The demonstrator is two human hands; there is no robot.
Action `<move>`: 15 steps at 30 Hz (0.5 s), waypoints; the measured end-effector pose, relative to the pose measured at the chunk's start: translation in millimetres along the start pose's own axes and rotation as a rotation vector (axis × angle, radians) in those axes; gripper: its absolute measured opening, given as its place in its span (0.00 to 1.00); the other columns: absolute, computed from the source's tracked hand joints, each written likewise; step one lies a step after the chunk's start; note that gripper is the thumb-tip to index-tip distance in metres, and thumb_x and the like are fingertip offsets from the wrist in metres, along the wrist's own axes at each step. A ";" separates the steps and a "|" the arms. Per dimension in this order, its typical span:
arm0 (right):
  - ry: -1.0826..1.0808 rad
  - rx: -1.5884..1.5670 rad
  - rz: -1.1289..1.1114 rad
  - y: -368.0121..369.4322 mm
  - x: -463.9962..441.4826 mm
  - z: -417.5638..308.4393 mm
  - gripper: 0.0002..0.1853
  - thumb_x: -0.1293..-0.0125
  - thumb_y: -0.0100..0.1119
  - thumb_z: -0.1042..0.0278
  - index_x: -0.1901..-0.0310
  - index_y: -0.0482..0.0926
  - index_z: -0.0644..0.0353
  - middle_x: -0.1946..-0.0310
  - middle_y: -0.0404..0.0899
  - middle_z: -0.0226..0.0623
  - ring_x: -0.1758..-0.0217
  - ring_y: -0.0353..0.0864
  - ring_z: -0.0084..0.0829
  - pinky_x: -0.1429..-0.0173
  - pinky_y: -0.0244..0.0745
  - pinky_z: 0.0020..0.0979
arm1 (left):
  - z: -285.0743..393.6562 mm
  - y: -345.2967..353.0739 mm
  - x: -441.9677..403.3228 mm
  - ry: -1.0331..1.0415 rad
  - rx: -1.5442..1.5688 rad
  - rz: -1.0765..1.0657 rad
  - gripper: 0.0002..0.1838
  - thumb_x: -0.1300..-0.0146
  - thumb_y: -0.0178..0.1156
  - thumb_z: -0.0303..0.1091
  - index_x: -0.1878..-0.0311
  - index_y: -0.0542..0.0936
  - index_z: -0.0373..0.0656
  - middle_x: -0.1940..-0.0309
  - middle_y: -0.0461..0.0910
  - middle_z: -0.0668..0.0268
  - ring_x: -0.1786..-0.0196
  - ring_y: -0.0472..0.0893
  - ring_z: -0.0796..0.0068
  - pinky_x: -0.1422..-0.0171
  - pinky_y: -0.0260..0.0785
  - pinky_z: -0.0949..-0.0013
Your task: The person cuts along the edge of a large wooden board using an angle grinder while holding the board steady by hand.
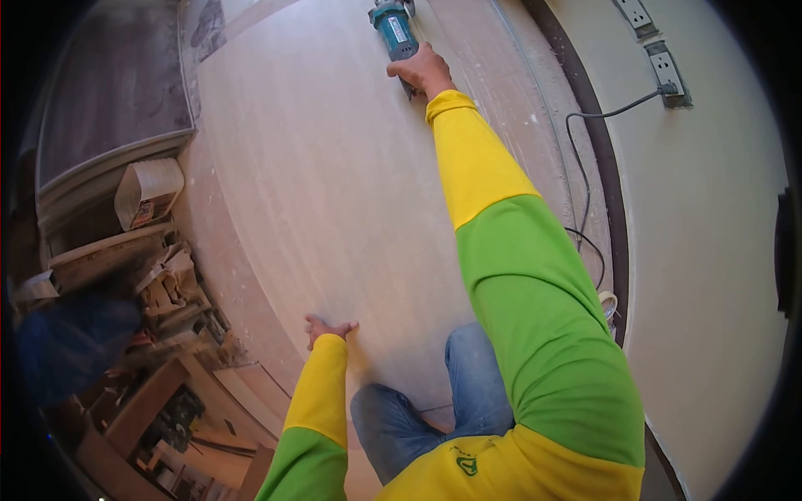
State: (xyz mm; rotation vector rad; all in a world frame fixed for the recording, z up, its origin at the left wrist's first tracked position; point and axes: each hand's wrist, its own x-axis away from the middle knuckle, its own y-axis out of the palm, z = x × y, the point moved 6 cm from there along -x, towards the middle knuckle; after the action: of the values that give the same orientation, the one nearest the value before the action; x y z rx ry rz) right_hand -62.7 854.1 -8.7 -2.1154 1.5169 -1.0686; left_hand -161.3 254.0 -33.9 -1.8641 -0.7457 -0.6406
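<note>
My right hand (423,70) is stretched far forward, wrapped round the dark rear body of a teal corded-style power tool (398,33). The tool's metal head is partly cut off at the top edge, so its exact kind is unclear. It rests at the far part of a large pale board (351,184) with faint streaks, lying flat before me. Near my knees, my left hand (328,328) lies on the board's left edge, thumb and fingers spread, with nothing in it.
A power cord (620,112) runs from a wall socket (666,73) down along the right wall. A roll of tape (608,302) is by that wall. At left are a white bucket (149,194), wood scraps (174,284), a blue bag (75,346) and an open wooden box (146,397).
</note>
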 end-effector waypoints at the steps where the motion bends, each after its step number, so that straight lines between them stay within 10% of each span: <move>1: -0.003 0.000 -0.001 0.5 -2.8 -0.3 0.42 0.48 0.75 0.49 0.33 0.70 0.58 0.41 0.82 0.49 0.40 0.85 0.46 0.36 0.79 0.35 | -1.7 2.5 -3.2 -0.001 0.003 0.000 0.78 0.64 0.85 0.61 0.16 0.42 0.46 0.18 0.52 0.48 0.21 0.61 0.38 0.16 0.52 0.45; 15: 0.005 0.067 0.011 -6.8 49.5 21.6 0.43 0.49 0.72 0.49 0.32 0.69 0.59 0.41 0.82 0.50 0.40 0.84 0.47 0.33 0.77 0.38 | -3.4 5.1 -12.8 0.025 -0.025 -0.001 0.81 0.65 0.84 0.64 0.16 0.39 0.47 0.17 0.51 0.49 0.21 0.61 0.35 0.17 0.54 0.41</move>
State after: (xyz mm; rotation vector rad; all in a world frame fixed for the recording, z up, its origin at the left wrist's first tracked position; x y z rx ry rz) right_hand -34.8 808.2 0.2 -2.0583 1.4728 -1.1058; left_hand -166.5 246.5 -44.8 -1.8749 -0.7251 -0.6753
